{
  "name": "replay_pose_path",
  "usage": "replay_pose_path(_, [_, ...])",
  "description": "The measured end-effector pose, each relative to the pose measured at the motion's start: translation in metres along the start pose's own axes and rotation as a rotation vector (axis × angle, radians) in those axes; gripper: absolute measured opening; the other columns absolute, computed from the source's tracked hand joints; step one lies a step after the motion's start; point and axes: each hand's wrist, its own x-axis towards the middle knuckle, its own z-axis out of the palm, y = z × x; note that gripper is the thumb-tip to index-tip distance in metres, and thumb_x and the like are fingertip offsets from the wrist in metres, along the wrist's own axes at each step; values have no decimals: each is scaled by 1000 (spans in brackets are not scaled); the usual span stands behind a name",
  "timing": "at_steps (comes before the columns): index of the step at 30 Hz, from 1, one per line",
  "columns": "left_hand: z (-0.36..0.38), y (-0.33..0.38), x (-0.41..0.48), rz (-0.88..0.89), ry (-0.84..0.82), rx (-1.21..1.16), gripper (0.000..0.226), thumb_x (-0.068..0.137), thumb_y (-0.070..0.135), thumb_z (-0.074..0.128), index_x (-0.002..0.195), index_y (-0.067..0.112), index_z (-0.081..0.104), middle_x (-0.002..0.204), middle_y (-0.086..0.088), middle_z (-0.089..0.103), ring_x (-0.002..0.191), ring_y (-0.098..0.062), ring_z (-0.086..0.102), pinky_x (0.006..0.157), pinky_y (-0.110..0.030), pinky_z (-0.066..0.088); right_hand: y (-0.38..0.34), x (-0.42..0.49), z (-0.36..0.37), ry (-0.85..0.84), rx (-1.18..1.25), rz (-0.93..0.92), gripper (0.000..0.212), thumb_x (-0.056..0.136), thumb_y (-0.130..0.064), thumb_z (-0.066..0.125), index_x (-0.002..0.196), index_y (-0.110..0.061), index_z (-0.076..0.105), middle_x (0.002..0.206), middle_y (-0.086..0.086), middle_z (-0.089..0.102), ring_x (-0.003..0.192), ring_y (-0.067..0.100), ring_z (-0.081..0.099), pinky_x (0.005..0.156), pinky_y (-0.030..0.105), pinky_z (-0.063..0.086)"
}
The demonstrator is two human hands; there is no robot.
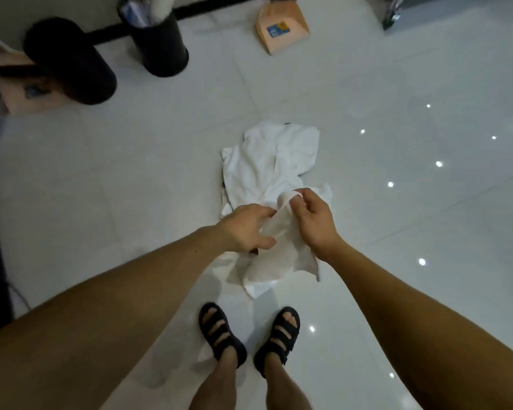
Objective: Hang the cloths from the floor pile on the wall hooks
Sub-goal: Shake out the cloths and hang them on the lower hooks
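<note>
A pile of white cloths (pixel 267 161) lies crumpled on the glossy white tiled floor, just ahead of my feet. I hold one white cloth (pixel 274 261) above the floor in front of the pile. My left hand (pixel 246 227) grips its left edge with curled fingers. My right hand (pixel 311 220) pinches its top corner between thumb and fingers. The cloth hangs down between my hands, and its lower end reaches the floor near my sandals. No wall hooks are in view.
Two black cylindrical bins (pixel 160 39) (pixel 71 60) stand at the back left by a black skirting line. A peach-coloured dustpan (pixel 282 28) lies on the floor at the back. My feet in black sandals (pixel 249 335) stand below the cloth.
</note>
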Motion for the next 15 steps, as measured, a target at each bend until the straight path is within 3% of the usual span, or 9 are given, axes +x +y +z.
replay_pose_path(2, [-43, 19, -35, -34, 70, -53, 23, 84, 41, 61, 91, 19, 63, 92, 2, 62, 88, -21, 60, 74, -34, 46, -65, -12, -5, -88, -14, -87, 22, 94, -29, 49, 85, -13, 62, 80, -4, 62, 73, 6, 55, 73, 31, 46])
replay_pose_path(4, [-90, 36, -71, -103, 159, -195, 26, 84, 40, 51, 76, 16, 54, 79, -1, 56, 73, -20, 53, 63, -33, 39, -127, -23, -12, -129, -43, -190, 23, 93, -30, 55, 79, -13, 63, 74, -9, 61, 65, 0, 53, 69, 27, 44])
replay_pose_path(7, [-160, 55, -130, -140, 381, -421, 28, 83, 37, 45, 81, 12, 56, 82, -5, 58, 74, -21, 51, 66, -33, 40, -203, -41, -28, -197, -63, -265, 18, 82, -40, 73, 83, -23, 69, 82, -7, 70, 74, 3, 63, 66, 24, 50])
replay_pose_path(10, [-218, 70, -185, -120, 581, -557, 24, 91, 30, 46, 90, 13, 63, 88, -2, 63, 80, -18, 57, 70, -31, 45, -263, -53, -36, -391, -342, -311, 36, 65, -45, 85, 87, -23, 68, 85, 0, 70, 76, 10, 65, 69, 31, 55])
replay_pose_path(13, [-254, 92, -232, -74, 763, -610, 24, 90, 28, 49, 90, 9, 64, 85, -8, 62, 77, -20, 57, 68, -32, 44, -307, -60, -32, -454, -747, -373, 43, 71, -46, 79, 103, -20, 68, 97, 3, 70, 88, 21, 65, 82, 38, 55])
replay_pose_path(15, [-274, 106, -260, -47, 921, -590, 22, 90, 25, 51, 77, 9, 59, 76, -9, 56, 73, -21, 51, 64, -31, 39, -330, -63, -33, -398, -746, -407, 36, 82, -40, 70, 105, -12, 68, 101, 10, 69, 92, 27, 64, 85, 41, 53])
